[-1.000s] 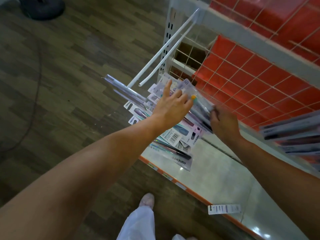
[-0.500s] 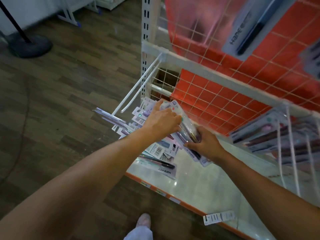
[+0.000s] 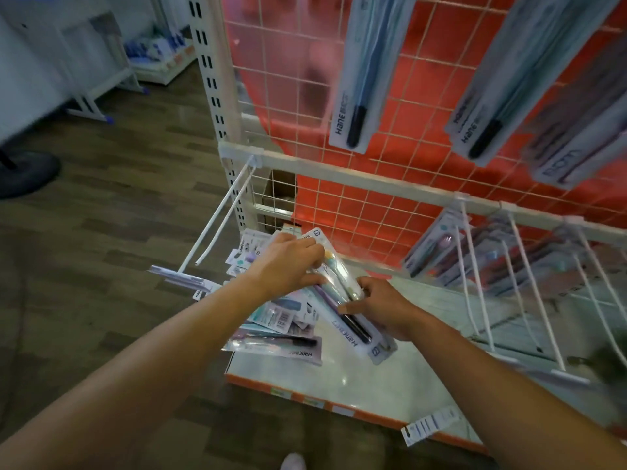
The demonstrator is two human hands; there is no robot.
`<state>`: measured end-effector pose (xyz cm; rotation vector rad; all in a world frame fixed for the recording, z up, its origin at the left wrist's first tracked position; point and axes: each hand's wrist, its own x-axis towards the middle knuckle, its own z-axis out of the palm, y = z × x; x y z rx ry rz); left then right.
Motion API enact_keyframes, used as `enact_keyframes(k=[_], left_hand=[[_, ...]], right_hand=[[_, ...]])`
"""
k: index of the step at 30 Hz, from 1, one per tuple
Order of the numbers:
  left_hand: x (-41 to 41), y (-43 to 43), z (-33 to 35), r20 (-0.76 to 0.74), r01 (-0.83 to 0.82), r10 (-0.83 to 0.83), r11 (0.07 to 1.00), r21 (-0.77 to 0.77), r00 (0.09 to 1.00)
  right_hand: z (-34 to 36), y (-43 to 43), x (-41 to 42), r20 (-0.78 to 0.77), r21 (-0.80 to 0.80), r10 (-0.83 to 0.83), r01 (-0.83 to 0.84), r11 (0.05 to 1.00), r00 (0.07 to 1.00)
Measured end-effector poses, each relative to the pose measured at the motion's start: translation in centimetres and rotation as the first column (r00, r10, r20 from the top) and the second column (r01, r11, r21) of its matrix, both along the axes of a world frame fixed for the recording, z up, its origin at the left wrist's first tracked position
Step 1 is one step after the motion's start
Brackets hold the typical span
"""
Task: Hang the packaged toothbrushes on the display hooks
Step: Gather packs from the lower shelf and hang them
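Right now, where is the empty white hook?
In the head view, left of centre: the empty hook juts from the left end of the crossbar, beside the slotted upright, its tips left of the toothbrush pile.

The empty double hook [image 3: 220, 218] sticks out from the left end of the crossbar [image 3: 356, 179], toward you and downward, and both of its prongs are bare. Between it and the loaded hooks [image 3: 475, 266] on the right, the space in front of the wire grid [image 3: 339, 212] is open. Your left hand [image 3: 288, 262] and right hand [image 3: 383, 307] hold one toothbrush pack [image 3: 342, 300] there. The loaded hooks stand close together. Hanging packs [image 3: 359, 72] come down low above the crossbar. On the shelf [image 3: 356, 378], the pile of packs [image 3: 271, 320] fills the left corner, and the near right part is bare.
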<state>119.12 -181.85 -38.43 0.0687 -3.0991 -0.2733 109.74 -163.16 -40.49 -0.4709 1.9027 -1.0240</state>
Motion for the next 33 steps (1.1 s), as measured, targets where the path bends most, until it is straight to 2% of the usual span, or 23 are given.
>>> enact_keyframes(k=[5,8,10,12,14,17,19,22,25,27,29,33], left_hand=[[-1.2,-0.7,2.7,-0.062,-0.039,0.042,0.998,0.052,0.997],[-1.3,-0.7,3.2,-0.231,-0.054,0.079,0.992,0.110,0.970],[-1.4,-0.3,3.2,-0.333,-0.128,0.166,0.983,0.132,0.928],[-1.4,0.6,3.3,-0.362,-0.248,0.309,0.946,0.207,0.879],[-1.4,1.9,3.5,-0.268,-0.372,0.475,0.858,0.355,0.839],[-1.8,4.1,3.8,-0.007,-0.476,0.619,0.611,0.632,0.785],[-2.0,5.5,4.1,0.151,-0.496,0.622,0.429,0.755,0.768],[-2.3,7.6,4.6,0.232,-0.475,0.573,0.321,0.819,0.786],[-2.4,9.1,5.3,0.301,-0.451,0.553,0.155,0.879,0.777],[-2.4,9.8,5.6,0.331,-0.452,0.547,0.099,0.887,0.769],[-2.7,10.4,5.8,0.348,-0.465,0.537,0.096,0.880,0.768],[-3.2,11.9,5.9,0.350,-0.437,0.542,0.037,0.899,0.764]], right_hand=[[1.4,0.4,0.0,0.209,-0.111,-0.110,0.135,0.985,0.972],[2.4,0.3,0.1,0.303,-0.188,-0.161,0.224,0.956,0.939],[3.2,0.2,0.2,0.331,-0.230,-0.216,0.300,0.926,0.919],[3.7,0.0,0.1,0.345,-0.255,-0.281,0.378,0.890,0.895],[4.2,-0.1,-0.2,0.342,-0.270,-0.348,0.446,0.853,0.873],[4.7,-0.1,-0.5,0.363,-0.306,-0.404,0.517,0.800,0.840],[5.0,0.1,-0.6,0.365,-0.337,-0.417,0.536,0.774,0.832],[5.3,0.4,-0.5,0.341,-0.358,-0.466,0.571,0.739,0.817],[5.3,0.9,-0.5,0.326,-0.355,-0.509,0.602,0.715,0.797],[5.5,1.4,-0.3,0.320,-0.352,-0.539,0.626,0.696,0.779],[5.9,2.0,-0.1,0.284,-0.357,-0.568,0.635,0.686,0.773],[6.7,3.0,0.4,0.126,-0.357,-0.606,0.605,0.711,0.786]])
